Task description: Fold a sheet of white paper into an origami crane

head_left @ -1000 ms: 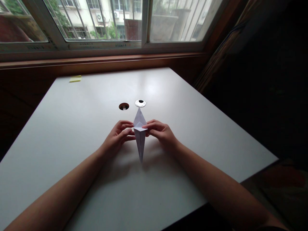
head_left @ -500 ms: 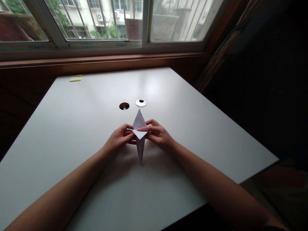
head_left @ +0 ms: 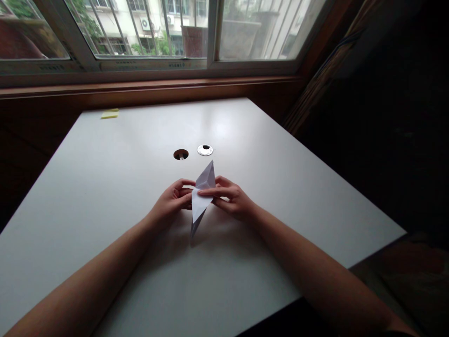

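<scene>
A folded white paper shape point(head_left: 201, 199), long and pointed at both ends, is held at its middle over the white table point(head_left: 105, 187). It tilts, far tip to the right, near tip resting on the table to the left. My left hand point(head_left: 173, 199) pinches its left side with curled fingers. My right hand point(head_left: 231, 196) grips the right side, fingers laid across the paper's middle fold.
A round hole point(head_left: 181, 154) and a white ring-shaped cap point(head_left: 205, 150) lie just beyond the paper. A yellow sticky pad point(head_left: 110, 113) sits at the far left corner. A window sill runs behind the table; the table's right edge drops into dark space.
The paper stood straight toward the window; now it is tilted, near tip swung left and far tip right. Both hands kept hold at its middle and a flap has flattened.
</scene>
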The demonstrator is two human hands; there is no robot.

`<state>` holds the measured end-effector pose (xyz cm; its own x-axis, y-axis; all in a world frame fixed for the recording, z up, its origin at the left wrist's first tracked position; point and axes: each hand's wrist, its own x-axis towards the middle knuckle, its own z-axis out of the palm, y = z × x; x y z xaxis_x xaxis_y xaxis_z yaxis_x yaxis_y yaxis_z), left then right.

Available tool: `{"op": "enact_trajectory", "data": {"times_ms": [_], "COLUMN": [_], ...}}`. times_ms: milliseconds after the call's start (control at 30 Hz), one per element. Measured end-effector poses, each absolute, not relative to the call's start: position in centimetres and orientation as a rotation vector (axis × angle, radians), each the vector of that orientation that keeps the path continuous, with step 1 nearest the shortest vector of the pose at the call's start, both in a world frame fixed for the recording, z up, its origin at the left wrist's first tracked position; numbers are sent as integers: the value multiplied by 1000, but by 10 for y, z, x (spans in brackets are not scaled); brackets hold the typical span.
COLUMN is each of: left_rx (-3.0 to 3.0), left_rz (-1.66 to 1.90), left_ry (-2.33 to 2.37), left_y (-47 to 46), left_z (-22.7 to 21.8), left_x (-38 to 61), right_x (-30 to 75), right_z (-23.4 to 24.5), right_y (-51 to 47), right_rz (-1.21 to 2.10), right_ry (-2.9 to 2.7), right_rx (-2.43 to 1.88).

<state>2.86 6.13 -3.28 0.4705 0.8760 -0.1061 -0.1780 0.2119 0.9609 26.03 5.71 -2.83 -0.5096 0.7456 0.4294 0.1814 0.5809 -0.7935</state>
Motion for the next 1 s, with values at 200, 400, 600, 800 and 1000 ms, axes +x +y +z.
{"op": "enact_trajectory", "data": {"times_ms": [200,400,600,800,1000], "left_rx": [1070,1012,932,990,1007], "left_rz": [834,828,833,835,855], "left_ry": [774,757,816,820,835], "left_y": [62,61,61,62,61], "left_z": [-32,-31,-27,-29,-30], "left_x": [29,31,35,34,33], "right_x": [260,262,262,261,260], "right_z": [-27,-29,-32,-32,-34], "right_y": [56,56,58,59,60], "right_rz": [863,871,884,915,902], "right_ry": [-2035,-2037,-2038,-2041,-2027], "right_rx": [-709,-719,-725,-706,-734]}}
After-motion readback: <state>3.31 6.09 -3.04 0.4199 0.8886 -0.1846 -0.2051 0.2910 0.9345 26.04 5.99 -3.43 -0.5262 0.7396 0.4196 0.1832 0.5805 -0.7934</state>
